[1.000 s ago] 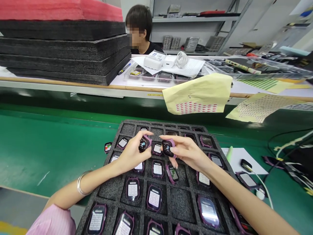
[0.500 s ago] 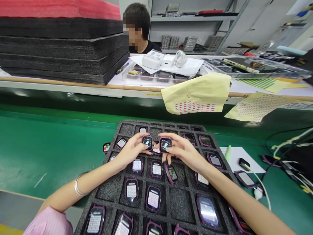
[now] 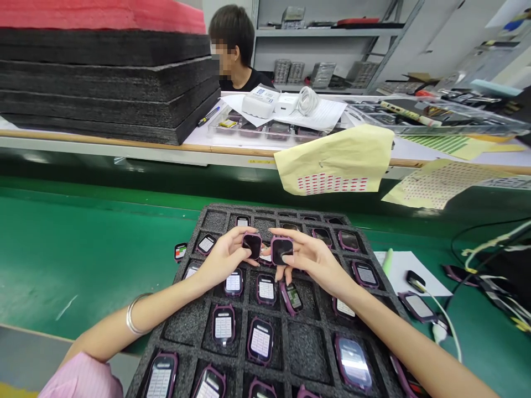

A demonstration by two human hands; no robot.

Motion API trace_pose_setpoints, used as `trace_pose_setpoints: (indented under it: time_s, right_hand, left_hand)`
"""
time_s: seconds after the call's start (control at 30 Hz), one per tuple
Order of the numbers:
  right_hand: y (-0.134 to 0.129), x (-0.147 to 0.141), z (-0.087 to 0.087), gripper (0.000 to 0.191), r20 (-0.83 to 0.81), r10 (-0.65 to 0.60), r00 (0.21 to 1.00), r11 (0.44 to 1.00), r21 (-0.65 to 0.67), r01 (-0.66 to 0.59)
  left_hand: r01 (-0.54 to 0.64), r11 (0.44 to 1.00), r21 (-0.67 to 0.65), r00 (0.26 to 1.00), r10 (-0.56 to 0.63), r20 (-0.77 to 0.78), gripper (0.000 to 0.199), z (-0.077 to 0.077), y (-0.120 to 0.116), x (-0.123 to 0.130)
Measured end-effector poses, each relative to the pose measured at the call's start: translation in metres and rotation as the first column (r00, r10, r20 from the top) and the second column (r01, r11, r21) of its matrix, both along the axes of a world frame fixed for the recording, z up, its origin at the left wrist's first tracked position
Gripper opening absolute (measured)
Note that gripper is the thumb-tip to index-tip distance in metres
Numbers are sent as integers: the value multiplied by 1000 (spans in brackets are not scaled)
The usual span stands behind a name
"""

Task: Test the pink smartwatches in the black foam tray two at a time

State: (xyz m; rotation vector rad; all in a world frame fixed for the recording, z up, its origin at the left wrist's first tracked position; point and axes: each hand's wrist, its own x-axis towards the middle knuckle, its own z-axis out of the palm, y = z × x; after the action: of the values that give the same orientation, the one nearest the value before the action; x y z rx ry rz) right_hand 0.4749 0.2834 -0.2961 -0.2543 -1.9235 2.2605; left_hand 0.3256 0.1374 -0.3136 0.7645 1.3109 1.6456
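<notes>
My left hand is closed on a purple-rimmed smartwatch body, thumb near the lower edge of its dark screen. A second smartwatch body, also dark, is gripped by my right hand, its thumb on the lower right of the screen. The two watches are side by side, a small gap apart, above a black foam tray. Several like watches sit in the tray's pockets, many with lit white grids. A tilted one with a green-patterned screen lies just below my right fingers.
Left of the tray, another watch lies on the green table. Cables and a watch are at the right, by white paper. Behind stands a shelf with stacked foam, a charger box and hanging yellow sheets. A person sits beyond.
Both held watches' screens have gone from a lit watch face to dark. My hands have hardly moved, and both still hold the watches.
</notes>
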Motion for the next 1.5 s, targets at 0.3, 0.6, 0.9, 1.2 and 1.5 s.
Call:
trace_pose_setpoints:
  time_s: [0.3, 0.6, 0.9, 1.2, 1.5]
  right_hand:
    - [0, -2, 3, 49, -50, 21, 999, 995, -96, -26]
    - [2, 1, 6, 40, -20, 71, 997, 988, -138, -73]
    - [5, 1, 8, 42, -50, 142, 989, 964, -220, -150]
    - [5, 1, 7, 44, -39, 125, 991, 972, -193, -131]
    - [0, 1, 10, 45, 28, 71, 997, 984, -163, -65]
  left_hand:
    - [-47, 999, 16, 985, 49, -168, 41, -6, 0, -1]
    - [-34, 998, -49, 884, 7, -468, 37, -9, -5, -4]
    - [-74, 997, -30, 863, 49, -503, 36, -9, -4, -2]
    - [-35, 999, -19, 840, 19, -543, 36, -6, -6, -2]
    - [-46, 999, 6, 852, 42, -522, 37, -3, -2, -1]
